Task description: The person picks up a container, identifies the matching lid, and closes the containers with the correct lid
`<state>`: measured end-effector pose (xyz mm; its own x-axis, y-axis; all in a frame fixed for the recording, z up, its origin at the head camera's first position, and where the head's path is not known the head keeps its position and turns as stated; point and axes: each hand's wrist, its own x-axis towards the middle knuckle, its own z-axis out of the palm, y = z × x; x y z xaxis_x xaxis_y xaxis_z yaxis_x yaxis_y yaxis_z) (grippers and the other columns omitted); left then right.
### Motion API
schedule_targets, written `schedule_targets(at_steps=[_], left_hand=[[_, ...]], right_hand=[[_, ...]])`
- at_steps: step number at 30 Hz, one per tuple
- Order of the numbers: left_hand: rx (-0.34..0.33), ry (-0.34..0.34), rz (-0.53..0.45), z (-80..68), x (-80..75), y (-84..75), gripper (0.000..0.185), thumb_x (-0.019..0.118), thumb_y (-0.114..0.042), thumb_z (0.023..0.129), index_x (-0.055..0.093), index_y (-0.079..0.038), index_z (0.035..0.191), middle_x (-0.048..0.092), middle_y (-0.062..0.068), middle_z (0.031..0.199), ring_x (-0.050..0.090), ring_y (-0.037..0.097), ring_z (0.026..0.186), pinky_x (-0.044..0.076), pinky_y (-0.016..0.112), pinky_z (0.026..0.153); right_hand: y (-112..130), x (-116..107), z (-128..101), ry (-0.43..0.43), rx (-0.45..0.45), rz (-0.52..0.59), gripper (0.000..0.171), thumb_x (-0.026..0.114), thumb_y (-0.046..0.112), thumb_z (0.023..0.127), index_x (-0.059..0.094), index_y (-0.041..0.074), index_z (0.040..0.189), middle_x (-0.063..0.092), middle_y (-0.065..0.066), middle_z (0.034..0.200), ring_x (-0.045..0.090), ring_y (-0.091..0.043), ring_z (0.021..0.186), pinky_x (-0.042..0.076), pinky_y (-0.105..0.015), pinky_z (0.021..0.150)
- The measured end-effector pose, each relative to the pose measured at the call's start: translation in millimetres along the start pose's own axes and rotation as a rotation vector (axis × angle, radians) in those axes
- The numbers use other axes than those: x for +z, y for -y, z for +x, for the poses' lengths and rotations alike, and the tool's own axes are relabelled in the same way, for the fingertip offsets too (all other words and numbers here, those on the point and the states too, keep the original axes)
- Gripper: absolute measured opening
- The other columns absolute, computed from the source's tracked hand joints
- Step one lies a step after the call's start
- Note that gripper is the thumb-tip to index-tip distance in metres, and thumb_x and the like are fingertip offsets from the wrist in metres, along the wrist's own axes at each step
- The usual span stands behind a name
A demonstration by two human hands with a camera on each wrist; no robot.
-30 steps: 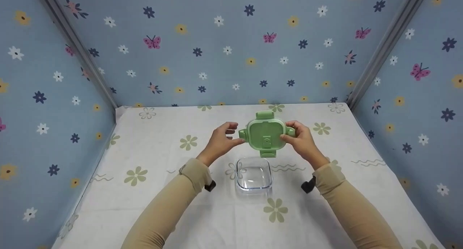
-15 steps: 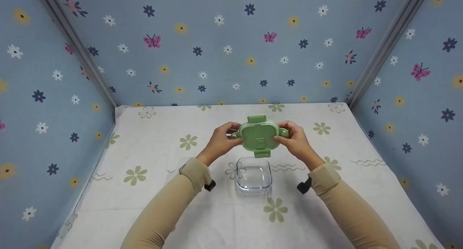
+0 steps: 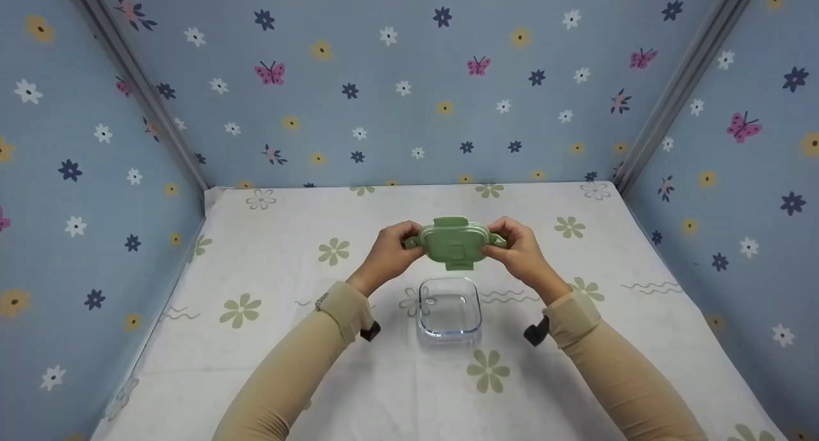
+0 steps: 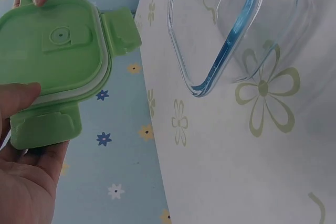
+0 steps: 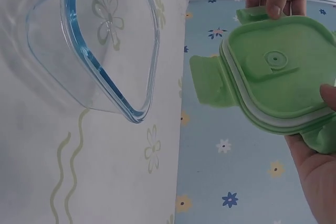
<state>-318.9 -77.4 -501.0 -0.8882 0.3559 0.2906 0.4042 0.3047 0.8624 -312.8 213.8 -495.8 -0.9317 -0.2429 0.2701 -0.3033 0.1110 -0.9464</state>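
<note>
A green lid (image 3: pixel 454 244) with flip-out clasps on its sides is held up between both hands, tilted, above and behind a clear glass container (image 3: pixel 449 310). My left hand (image 3: pixel 393 248) grips the lid's left edge, thumb on the near face and fingers behind. On the opposite edge my right hand (image 3: pixel 517 248) pinches it the same way. The left wrist view shows the lid's clasp (image 4: pixel 122 31) swung outward and a pale seal around the rim. In the right wrist view the glass container (image 5: pixel 105 51) stands with its top uncovered.
A white tablecloth (image 3: pixel 256 364) printed with green flowers covers the table. Blue patterned panels (image 3: pixel 409 63) rise at the back and both sides, joined by grey corner posts (image 3: pixel 681 82). Dark wrist cameras (image 3: pixel 537 331) hang under the cuffs.
The left fingers have closed on the lid's left edge. Both hands now hold the lid, which has shifted left and tipped flatter above the glass container. The container stays put.
</note>
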Motion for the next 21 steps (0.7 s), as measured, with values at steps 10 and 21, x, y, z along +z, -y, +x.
schedule_targets(at_steps=[10, 21], left_hand=[[0.034, -0.036, 0.054, -7.2, 0.3, 0.6, 0.009, 0.078, -0.006, 0.100, 0.078, -0.007, 0.108, 0.077, 0.006, 0.103, 0.065, 0.012, 0.092, 0.057, 0.030, 0.086], [0.136, -0.052, 0.109, -13.6, 1.1, 0.4, 0.009, 0.079, -0.002, 0.098, 0.078, -0.003, 0.107, 0.079, 0.011, 0.105, 0.075, 0.024, 0.099, 0.064, 0.044, 0.096]], right_hand=[[-4.7, 2.6, -2.6, 0.005, 0.004, 0.037, 0.018, 0.075, -0.017, 0.088, 0.066, -0.011, 0.103, 0.077, 0.004, 0.094, 0.074, -0.009, 0.086, 0.066, -0.024, 0.081], [-4.0, 1.7, -5.6, 0.010, -0.001, 0.020, 0.017, 0.076, -0.015, 0.088, 0.067, -0.013, 0.102, 0.080, 0.006, 0.097, 0.076, -0.011, 0.089, 0.066, -0.025, 0.083]])
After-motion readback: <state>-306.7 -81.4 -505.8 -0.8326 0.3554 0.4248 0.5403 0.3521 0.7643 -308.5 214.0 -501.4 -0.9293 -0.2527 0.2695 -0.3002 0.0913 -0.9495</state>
